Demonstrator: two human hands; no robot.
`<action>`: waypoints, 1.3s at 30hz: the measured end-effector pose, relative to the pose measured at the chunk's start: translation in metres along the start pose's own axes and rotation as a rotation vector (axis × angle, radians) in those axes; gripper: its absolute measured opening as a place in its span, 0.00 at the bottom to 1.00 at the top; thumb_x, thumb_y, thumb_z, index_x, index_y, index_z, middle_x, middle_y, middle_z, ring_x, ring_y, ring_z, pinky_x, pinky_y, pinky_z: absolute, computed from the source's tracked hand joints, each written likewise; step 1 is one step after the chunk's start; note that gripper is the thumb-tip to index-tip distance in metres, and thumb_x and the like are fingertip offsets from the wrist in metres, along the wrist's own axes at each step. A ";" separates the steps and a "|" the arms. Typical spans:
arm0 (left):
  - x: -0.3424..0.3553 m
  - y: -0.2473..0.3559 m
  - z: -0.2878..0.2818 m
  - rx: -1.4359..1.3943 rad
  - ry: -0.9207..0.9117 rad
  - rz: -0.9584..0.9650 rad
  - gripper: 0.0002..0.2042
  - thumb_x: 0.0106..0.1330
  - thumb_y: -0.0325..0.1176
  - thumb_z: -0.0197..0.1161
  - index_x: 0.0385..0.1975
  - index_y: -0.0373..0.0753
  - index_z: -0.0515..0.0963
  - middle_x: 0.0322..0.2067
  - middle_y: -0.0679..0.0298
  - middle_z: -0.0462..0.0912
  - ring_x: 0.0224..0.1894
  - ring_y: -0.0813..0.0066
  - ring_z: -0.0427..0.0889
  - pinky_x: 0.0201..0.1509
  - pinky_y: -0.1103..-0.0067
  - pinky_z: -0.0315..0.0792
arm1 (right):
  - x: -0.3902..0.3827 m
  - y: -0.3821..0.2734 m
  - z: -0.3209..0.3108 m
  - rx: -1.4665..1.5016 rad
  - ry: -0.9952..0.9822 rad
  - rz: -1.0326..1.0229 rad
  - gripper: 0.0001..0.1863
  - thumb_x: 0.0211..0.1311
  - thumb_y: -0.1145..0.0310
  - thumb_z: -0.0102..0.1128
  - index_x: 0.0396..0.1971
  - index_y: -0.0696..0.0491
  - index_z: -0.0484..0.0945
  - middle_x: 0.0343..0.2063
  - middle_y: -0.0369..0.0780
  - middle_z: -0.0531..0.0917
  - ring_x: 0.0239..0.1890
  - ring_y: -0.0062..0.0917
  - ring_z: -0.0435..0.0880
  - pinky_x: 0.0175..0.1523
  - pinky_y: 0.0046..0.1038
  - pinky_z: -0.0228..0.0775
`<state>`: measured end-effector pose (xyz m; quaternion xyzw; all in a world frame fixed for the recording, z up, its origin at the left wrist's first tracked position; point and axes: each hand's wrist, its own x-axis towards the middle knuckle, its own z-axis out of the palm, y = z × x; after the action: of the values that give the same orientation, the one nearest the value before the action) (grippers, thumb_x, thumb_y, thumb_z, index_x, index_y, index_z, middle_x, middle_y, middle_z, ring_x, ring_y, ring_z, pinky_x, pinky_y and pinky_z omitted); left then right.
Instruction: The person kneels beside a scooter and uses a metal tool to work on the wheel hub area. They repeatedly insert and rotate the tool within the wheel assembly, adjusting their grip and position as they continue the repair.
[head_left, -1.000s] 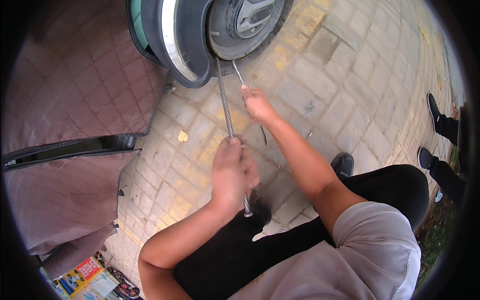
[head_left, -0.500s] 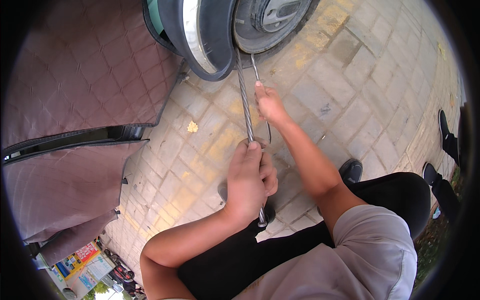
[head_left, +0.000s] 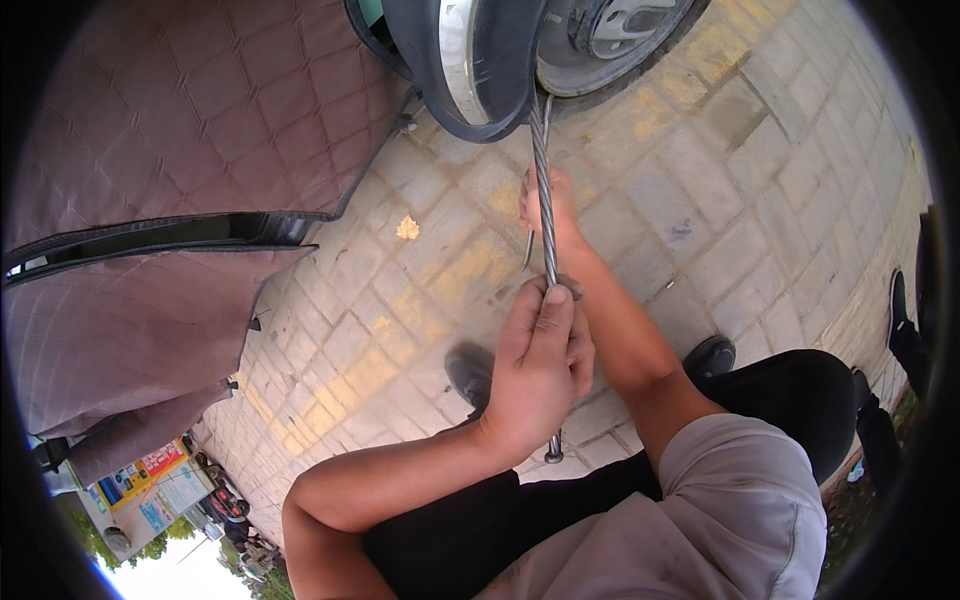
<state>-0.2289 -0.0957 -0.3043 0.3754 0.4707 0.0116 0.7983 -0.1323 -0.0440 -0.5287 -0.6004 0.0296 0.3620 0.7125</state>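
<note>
My left hand is closed round a long twisted steel pry bar. The bar's upper end meets the tyre beside the fender's lower edge, and its knobbed lower end sticks out below my hand. Farther off, my right hand is closed round a thinner metal lever, whose curved tail shows beneath the fist. The lever's upper part also runs up to the wheel, behind the twisted bar. The bar partly covers my right hand, and both tips are hidden at the tyre.
A black fender with a pale strip overhangs the tyre. Brown quilted covers hang at the left. Brick paving lies below, with a yellow leaf on it. Another person's shoe stands at the far right.
The wheel and fender have shifted rightward and up in view. My right hand with its lever has come leftward relative to the twisted bar, now partly behind it. Both hands keep their holds.
</note>
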 end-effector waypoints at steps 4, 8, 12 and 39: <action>0.000 0.000 0.001 -0.013 -0.016 0.022 0.11 0.76 0.39 0.39 0.44 0.39 0.65 0.16 0.70 0.56 0.12 0.82 0.55 0.16 0.82 0.52 | 0.004 0.000 -0.011 0.005 0.002 0.009 0.26 0.73 0.51 0.40 0.16 0.51 0.64 0.10 0.30 0.64 0.12 0.16 0.60 0.19 0.24 0.56; -0.001 0.000 0.002 -0.001 0.001 0.033 0.11 0.76 0.39 0.40 0.43 0.39 0.65 0.16 0.70 0.56 0.12 0.83 0.55 0.16 0.82 0.52 | 0.036 0.040 0.053 0.204 0.135 -0.237 0.26 0.73 0.48 0.36 0.17 0.49 0.60 0.09 0.31 0.61 0.09 0.17 0.59 0.13 0.22 0.56; 0.001 -0.003 0.003 0.018 0.004 0.043 0.12 0.76 0.40 0.40 0.43 0.38 0.65 0.16 0.71 0.56 0.12 0.83 0.55 0.15 0.83 0.51 | 0.042 0.050 0.067 0.171 0.201 -0.304 0.27 0.73 0.48 0.35 0.16 0.49 0.59 0.09 0.31 0.62 0.09 0.17 0.60 0.13 0.22 0.56; 0.008 -0.012 -0.001 0.071 0.046 0.037 0.12 0.76 0.41 0.39 0.41 0.40 0.65 0.16 0.71 0.55 0.12 0.82 0.52 0.16 0.82 0.50 | 0.004 -0.108 -0.083 -0.330 -0.443 0.513 0.26 0.71 0.45 0.38 0.16 0.46 0.59 0.12 0.28 0.53 0.11 0.15 0.46 0.15 0.25 0.41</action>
<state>-0.2295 -0.1010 -0.3179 0.4119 0.4820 0.0183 0.7731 -0.0370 -0.1166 -0.4640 -0.5874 -0.0345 0.6497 0.4813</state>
